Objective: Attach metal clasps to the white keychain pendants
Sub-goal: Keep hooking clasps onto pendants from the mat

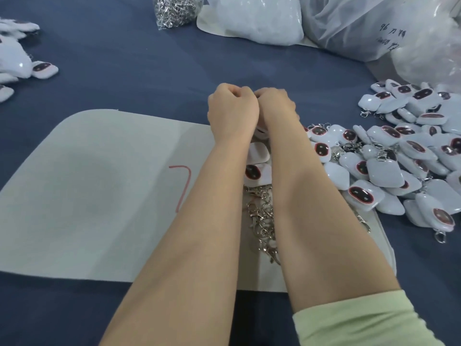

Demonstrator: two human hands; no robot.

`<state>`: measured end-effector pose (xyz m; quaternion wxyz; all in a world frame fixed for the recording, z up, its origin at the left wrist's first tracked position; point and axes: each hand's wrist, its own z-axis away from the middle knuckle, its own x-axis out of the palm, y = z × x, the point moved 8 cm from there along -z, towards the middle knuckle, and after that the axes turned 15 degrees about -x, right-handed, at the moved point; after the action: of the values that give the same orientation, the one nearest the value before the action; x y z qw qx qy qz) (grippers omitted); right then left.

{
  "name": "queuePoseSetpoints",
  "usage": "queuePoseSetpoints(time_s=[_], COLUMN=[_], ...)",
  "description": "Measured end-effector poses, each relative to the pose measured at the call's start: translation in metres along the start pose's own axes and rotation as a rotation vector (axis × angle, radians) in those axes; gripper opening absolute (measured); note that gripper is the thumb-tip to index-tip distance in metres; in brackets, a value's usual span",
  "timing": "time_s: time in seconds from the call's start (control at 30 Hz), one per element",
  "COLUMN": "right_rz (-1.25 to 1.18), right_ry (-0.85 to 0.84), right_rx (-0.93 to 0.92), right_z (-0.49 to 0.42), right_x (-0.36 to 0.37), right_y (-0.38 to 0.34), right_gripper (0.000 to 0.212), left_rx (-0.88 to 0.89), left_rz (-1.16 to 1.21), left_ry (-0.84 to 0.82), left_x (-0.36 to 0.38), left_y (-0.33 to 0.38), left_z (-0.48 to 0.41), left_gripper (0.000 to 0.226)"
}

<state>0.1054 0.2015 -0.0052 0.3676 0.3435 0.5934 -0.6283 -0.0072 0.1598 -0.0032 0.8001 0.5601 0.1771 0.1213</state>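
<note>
My left hand [232, 108] and my right hand [275, 106] are pressed together knuckle to knuckle over the table, fingers curled away from the camera. The edge of a white pendant [260, 131] shows just beneath them, between the wrists. What the fingertips pinch is hidden. Two more white pendants [258, 156] with dark oval faces lie between my forearms. A loose heap of metal clasps [262, 216] lies below them on the white mat [99, 183].
A large pile of white pendants [399, 161], some with clasps, lies to the right. A bag of metal clasps [174, 10] and plastic bags [349, 23] sit at the back. More pendants [22, 61] lie far left. A red bent line [183, 183] marks the mat.
</note>
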Motion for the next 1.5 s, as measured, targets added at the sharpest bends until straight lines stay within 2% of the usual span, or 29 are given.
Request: queuePoseSetpoints(time_s=[0.2, 0.33, 0.4, 0.47, 0.6, 0.67, 0.77, 0.83, 0.93, 1.0, 1.03, 1.13, 1.2, 1.27, 1.33, 1.5], right_rz=[-0.095, -0.261, -0.387, -0.492, -0.520, -0.494, -0.518, -0.560, -0.542, -0.378, -0.267, -0.110, -0.001, 0.145, 0.223, 0.062], right_ry=[0.214, 0.432, 0.493, 0.515, 0.488, 0.459, 0.317, 0.246, 0.291, 0.376, 0.366, 0.033, -0.076, -0.065, -0.028, 0.170], right_rx=[-0.076, -0.136, -0.190, -0.230, -0.308, -0.377, -0.439, -0.413, -0.332, -0.249, -0.205, -0.161, -0.150, -0.173, -0.216, -0.292], right_z=[0.018, 0.040, 0.053, 0.066, 0.093, 0.106, 0.122, 0.130, 0.141, 0.146, 0.147, 0.148, 0.150, 0.147, 0.144, 0.147], right_x=[-0.014, -0.036, -0.042, -0.043, -0.040, -0.040, -0.031, -0.023, -0.022, -0.032, -0.036, -0.019, -0.006, -0.001, 0.002, 0.000], right_y=[0.000, 0.000, -0.001, -0.001, -0.004, -0.011, -0.020, -0.020, -0.011, 0.000, 0.006, 0.007, 0.006, 0.003, -0.003, -0.003], right_gripper=[0.020, 0.030, 0.034, 0.030, 0.017, 0.020, 0.030, 0.035, 0.034, 0.020, 0.015, 0.014, 0.022, 0.030, 0.014, 0.013], left_rx=[0.059, 0.168, 0.212, 0.228, 0.214, 0.194, 0.144, 0.107, 0.067, 0.037, 0.020, -0.014, -0.018, -0.018, -0.009, 0.081], left_rz=[-0.045, -0.078, -0.047, -0.006, 0.032, 0.061, 0.127, 0.148, 0.215, 0.251, 0.279, 0.389, 0.411, 0.429, 0.415, 0.314], left_ry=[0.022, 0.070, 0.068, 0.047, -0.020, -0.075, -0.163, -0.199, -0.245, -0.228, -0.215, -0.200, -0.189, -0.193, -0.199, -0.195], left_x=[0.000, -0.009, -0.015, -0.021, -0.032, -0.035, -0.036, -0.037, -0.037, -0.039, -0.040, -0.043, -0.043, -0.043, -0.042, -0.043], left_y=[0.002, 0.012, 0.014, 0.012, -0.006, -0.015, -0.027, -0.036, -0.047, -0.052, -0.053, -0.054, -0.054, -0.053, -0.052, -0.044], left_z=[0.009, 0.030, 0.040, 0.050, 0.065, 0.072, 0.079, 0.080, 0.084, 0.083, 0.082, 0.078, 0.077, 0.076, 0.075, 0.076], left_gripper=[0.009, 0.029, 0.030, 0.032, 0.046, 0.049, 0.047, 0.040, 0.016, 0.015, 0.016, 0.019, 0.021, 0.023, 0.026, 0.021])
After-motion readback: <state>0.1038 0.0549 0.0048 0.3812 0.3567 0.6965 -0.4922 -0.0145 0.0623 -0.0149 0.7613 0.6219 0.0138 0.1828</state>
